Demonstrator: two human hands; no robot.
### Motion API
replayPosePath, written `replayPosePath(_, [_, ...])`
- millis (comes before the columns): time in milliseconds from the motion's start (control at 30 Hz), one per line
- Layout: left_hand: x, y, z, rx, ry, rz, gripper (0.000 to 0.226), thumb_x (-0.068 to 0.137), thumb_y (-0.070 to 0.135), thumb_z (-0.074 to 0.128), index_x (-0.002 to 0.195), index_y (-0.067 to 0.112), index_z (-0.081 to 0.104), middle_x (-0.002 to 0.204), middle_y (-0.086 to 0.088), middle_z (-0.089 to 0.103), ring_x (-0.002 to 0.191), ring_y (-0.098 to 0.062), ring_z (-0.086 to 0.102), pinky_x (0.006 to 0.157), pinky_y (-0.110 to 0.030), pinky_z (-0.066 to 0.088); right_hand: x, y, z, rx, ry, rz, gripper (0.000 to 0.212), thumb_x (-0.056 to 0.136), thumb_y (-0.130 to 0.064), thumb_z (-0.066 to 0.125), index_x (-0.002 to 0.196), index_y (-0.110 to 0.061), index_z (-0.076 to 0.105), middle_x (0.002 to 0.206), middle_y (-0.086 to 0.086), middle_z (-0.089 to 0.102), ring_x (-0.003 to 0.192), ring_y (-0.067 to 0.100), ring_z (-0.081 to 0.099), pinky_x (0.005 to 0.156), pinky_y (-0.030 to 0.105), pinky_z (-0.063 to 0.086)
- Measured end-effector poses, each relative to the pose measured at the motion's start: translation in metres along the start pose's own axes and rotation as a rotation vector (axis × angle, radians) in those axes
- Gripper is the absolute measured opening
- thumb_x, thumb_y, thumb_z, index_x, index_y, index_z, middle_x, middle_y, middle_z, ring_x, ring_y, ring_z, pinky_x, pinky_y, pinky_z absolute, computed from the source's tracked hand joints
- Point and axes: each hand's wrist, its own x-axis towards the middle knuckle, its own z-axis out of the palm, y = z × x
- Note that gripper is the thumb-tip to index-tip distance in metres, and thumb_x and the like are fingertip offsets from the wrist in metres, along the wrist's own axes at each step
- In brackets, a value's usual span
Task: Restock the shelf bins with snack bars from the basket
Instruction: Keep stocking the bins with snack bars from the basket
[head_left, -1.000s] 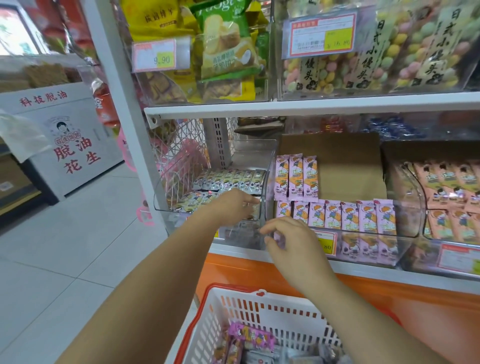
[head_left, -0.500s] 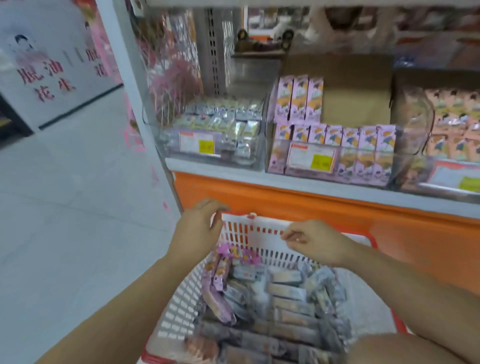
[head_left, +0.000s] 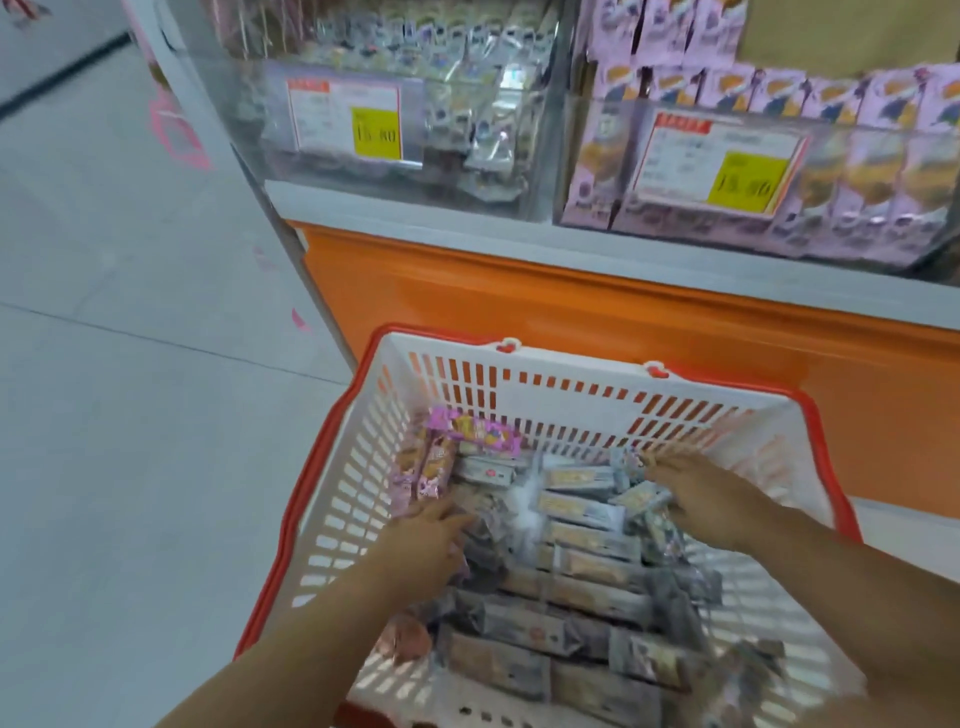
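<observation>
A white basket with a red rim (head_left: 571, 384) stands below the shelf, full of grey-wrapped snack bars (head_left: 587, 551), with a few pink-wrapped bars (head_left: 478, 434) at its far left. Both my hands are inside it. My left hand (head_left: 426, 540) lies with fingers stretched onto the bars near the pink ones. My right hand (head_left: 696, 499) has thumb and fingers curled round a grey bar (head_left: 639, 499) at the far right of the pile. Above, a clear shelf bin (head_left: 415, 130) holds grey bars behind a price tag.
Right of that bin, another clear bin (head_left: 857, 171) holds pink boxes. An orange base panel (head_left: 571, 301) runs under the shelf just behind the basket. Grey tiled floor (head_left: 130, 364) lies to the left, beside the shelf's white upright.
My view has tilted down from the shelf bins to the basket. Both hands dropped from the bin fronts, passed the basket's rim and now lie among the bars.
</observation>
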Motion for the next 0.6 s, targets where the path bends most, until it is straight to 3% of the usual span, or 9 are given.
replayPosePath(100, [0.007, 0.000, 0.006, 0.070, -0.108, -0.060, 0.057, 0.097, 0.031, 0.044, 0.150, 0.031, 0.021, 0.159, 0.001, 0.011, 0.146, -0.025, 0.007, 0.118, -0.045, 0.017, 0.001, -0.001, 0.009, -0.052, 0.051, 0.018, 0.064, 0.090, 0.001, 0.048, 0.146, -0.025, 0.031, 0.155, 0.003, 0.026, 0.139, 0.025, 0.031, 0.107, 0.035, 0.037])
replayPosePath(167, [0.009, 0.001, 0.006, 0.088, -0.117, -0.078, 0.057, 0.097, 0.032, 0.044, 0.149, 0.031, 0.021, 0.160, 0.001, 0.011, 0.147, -0.025, 0.005, 0.118, -0.047, 0.015, 0.001, -0.004, 0.008, -0.091, 0.092, -0.005, 0.059, 0.089, -0.002, 0.050, 0.143, -0.024, 0.038, 0.147, 0.003, 0.038, 0.131, 0.023, 0.040, 0.103, 0.032, 0.041])
replayPosePath(233, [0.009, 0.001, 0.004, 0.072, -0.118, -0.076, 0.056, 0.097, 0.033, 0.045, 0.149, 0.031, 0.023, 0.159, 0.002, 0.012, 0.146, -0.024, 0.006, 0.117, -0.046, 0.016, 0.000, -0.005, 0.003, -0.042, 0.084, -0.020, 0.045, 0.090, -0.010, 0.051, 0.134, -0.021, 0.049, 0.135, 0.003, 0.052, 0.119, 0.021, 0.050, 0.097, 0.032, 0.044])
replayPosePath(300, [0.007, 0.000, 0.000, 0.006, -0.105, -0.059, 0.054, 0.096, 0.031, 0.047, 0.147, 0.030, 0.029, 0.157, 0.002, 0.018, 0.145, -0.023, 0.011, 0.116, -0.044, 0.020, -0.007, -0.007, -0.008, 0.113, 0.071, -0.014, 0.020, 0.090, -0.020, 0.051, 0.105, -0.027, 0.063, 0.117, 0.002, 0.063, 0.102, 0.019, 0.057, 0.085, 0.030, 0.047])
replayPosePath(367, [0.001, 0.001, -0.012, -0.091, -0.040, -0.024, 0.049, 0.095, 0.028, 0.049, 0.143, 0.029, 0.039, 0.152, 0.003, 0.030, 0.141, -0.022, 0.023, 0.114, -0.042, 0.027, -0.018, -0.010, -0.029, 0.258, 0.095, -0.008, 0.015, 0.091, -0.026, 0.051, 0.077, -0.031, 0.056, 0.092, -0.007, 0.063, 0.083, 0.014, 0.058, 0.073, 0.026, 0.044])
replayPosePath(433, [-0.010, 0.007, -0.035, -0.172, 0.049, 0.014, 0.044, 0.096, 0.027, 0.049, 0.140, 0.027, 0.043, 0.147, 0.002, 0.038, 0.137, -0.020, 0.033, 0.112, -0.038, 0.030, -0.030, -0.014, -0.052, 0.409, 0.143, -0.010, 0.020, 0.093, -0.026, 0.053, 0.074, -0.023, 0.058, 0.075, -0.011, 0.055, 0.072, 0.012, 0.055, 0.067, 0.026, 0.040])
replayPosePath(500, [-0.027, 0.020, -0.066, -0.274, 0.149, 0.076, 0.038, 0.099, 0.025, 0.047, 0.137, 0.026, 0.047, 0.136, -0.004, 0.051, 0.122, -0.020, 0.049, 0.102, -0.030, 0.038, -0.048, -0.022, -0.081, 0.532, 0.182, -0.052, 0.031, 0.094, -0.021, 0.051, 0.064, -0.016, 0.051, 0.064, -0.003, 0.046, 0.062, 0.017, 0.045, 0.062, 0.027, 0.034])
replayPosePath(600, [-0.061, 0.040, -0.115, -0.452, 0.413, 0.164, 0.032, 0.099, 0.020, 0.047, 0.128, 0.029, 0.056, 0.124, 0.005, 0.059, 0.107, -0.008, 0.057, 0.087, -0.015, 0.043, -0.084, -0.040, -0.130, 0.638, 0.194, -0.163, 0.031, 0.095, -0.016, 0.049, 0.065, -0.009, 0.043, 0.065, 0.007, 0.039, 0.061, 0.019, 0.034, 0.059, 0.030, 0.029])
